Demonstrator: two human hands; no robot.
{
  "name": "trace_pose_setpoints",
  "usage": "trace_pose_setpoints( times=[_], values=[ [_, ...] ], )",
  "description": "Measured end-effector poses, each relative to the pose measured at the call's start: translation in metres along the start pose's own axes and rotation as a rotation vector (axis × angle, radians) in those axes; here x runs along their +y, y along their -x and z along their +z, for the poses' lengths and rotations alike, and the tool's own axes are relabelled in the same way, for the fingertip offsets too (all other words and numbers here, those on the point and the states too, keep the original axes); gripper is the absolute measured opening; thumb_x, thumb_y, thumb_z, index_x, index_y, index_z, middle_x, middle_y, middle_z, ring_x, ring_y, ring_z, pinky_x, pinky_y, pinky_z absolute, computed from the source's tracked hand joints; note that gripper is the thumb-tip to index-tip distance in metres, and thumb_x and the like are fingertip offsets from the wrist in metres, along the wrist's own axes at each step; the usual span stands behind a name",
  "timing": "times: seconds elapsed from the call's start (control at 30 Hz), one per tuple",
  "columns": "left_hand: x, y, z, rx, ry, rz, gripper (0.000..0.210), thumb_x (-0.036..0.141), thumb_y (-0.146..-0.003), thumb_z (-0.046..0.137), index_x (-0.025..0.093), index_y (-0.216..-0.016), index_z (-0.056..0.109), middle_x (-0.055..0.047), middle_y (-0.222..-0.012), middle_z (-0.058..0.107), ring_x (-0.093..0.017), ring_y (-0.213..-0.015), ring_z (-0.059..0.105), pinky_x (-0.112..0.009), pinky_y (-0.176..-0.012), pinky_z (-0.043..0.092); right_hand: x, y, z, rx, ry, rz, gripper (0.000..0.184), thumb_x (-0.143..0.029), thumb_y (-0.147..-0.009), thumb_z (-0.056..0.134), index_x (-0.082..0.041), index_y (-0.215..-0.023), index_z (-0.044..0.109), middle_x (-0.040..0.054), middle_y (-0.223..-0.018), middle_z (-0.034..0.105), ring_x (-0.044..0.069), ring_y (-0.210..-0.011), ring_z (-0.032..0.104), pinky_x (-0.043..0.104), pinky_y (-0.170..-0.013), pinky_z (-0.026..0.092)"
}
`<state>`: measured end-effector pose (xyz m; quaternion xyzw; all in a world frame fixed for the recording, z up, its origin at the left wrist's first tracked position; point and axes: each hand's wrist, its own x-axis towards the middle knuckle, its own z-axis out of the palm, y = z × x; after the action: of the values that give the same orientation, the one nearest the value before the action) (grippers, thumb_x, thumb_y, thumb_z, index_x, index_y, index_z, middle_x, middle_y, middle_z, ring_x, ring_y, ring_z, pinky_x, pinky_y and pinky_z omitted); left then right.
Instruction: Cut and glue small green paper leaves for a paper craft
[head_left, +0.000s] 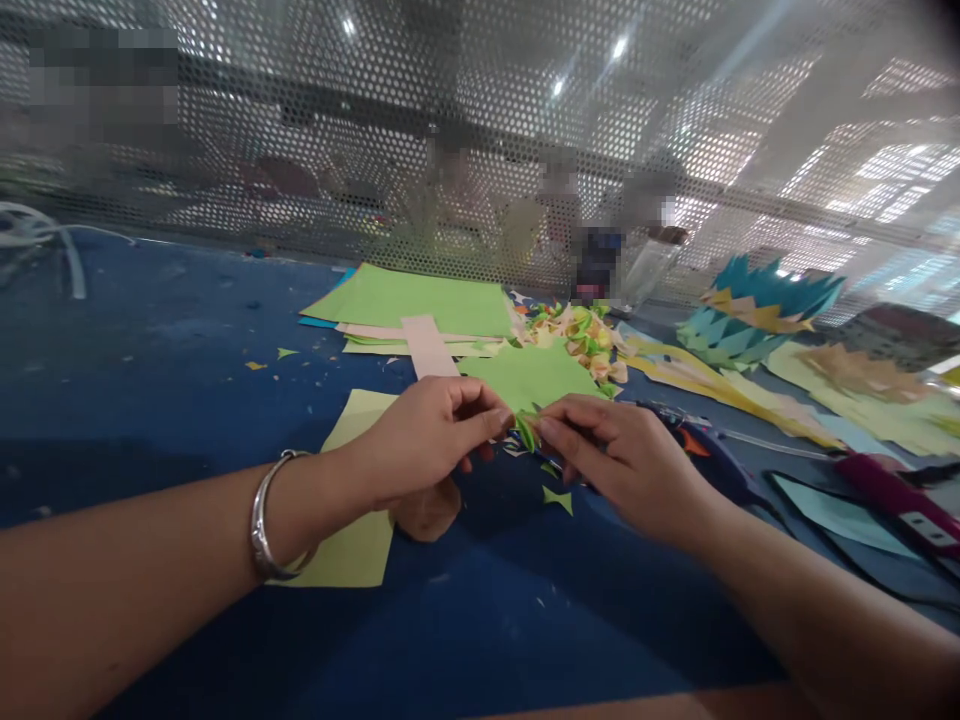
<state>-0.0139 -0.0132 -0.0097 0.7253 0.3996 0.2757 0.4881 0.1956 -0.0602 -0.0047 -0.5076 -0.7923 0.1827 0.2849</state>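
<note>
Between my two hands is a small green piece of cut paper, pinched at both sides by the fingertips. My left hand, with a silver bangle on its wrist, closes on its left side. On the other side, my right hand grips it between thumb and forefinger. Under my left wrist lie a pale yellow sheet and a round brown piece, partly hidden. A green sheet with a jagged edge rests just beyond my fingers. A green scrap lies below them.
Stacked coloured paper and a pink strip lie ahead. Curled paper pieces are heaped behind the green sheet. Rightward are a dark blue tool with a cord, a teal zigzag paper ring and a purple power strip. Perforated metal backs the table.
</note>
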Motion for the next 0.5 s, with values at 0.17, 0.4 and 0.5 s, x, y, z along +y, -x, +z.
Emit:
trace_pose_setpoints(
  times=[0.17,0.4,0.5],
  values=[
    [0.0019,0.0,0.0012,-0.044,-0.015,-0.005,0.023,0.039,-0.089,0.061,0.017,-0.088,0.068,0.0,-0.069,0.064,-0.01,-0.056,0.055,-0.022,-0.053,0.047,0.0034,-0.0014,0.0033,-0.012,-0.039,0.046,0.03,-0.037,-0.101,0.049,-0.019,-0.082,0.064,-0.0021,-0.064,0.059,0.011,-0.055,0.057,0.024,-0.054,0.041],
    [0.0011,0.0015,0.0015,-0.115,0.092,-0.053,0.012,0.026,-0.08,0.07,0.016,-0.087,0.066,0.001,-0.073,0.064,-0.01,-0.064,0.057,-0.02,-0.054,0.048,0.0045,-0.0017,0.0081,0.02,0.018,0.04,0.03,-0.038,-0.1,0.05,-0.019,-0.08,0.063,-0.0016,-0.068,0.059,0.011,-0.057,0.055,0.024,-0.055,0.037],
    [0.0003,0.0006,0.0019,-0.116,0.099,-0.033,0.012,0.027,-0.081,0.069,0.016,-0.083,0.064,0.002,-0.07,0.062,-0.01,-0.062,0.056,-0.02,-0.053,0.047,0.0042,-0.0019,0.0095,0.015,0.032,0.036,0.03,-0.036,-0.1,0.049,-0.018,-0.08,0.063,-0.0017,-0.065,0.058,0.011,-0.057,0.053,0.024,-0.055,0.036]
  ],
)
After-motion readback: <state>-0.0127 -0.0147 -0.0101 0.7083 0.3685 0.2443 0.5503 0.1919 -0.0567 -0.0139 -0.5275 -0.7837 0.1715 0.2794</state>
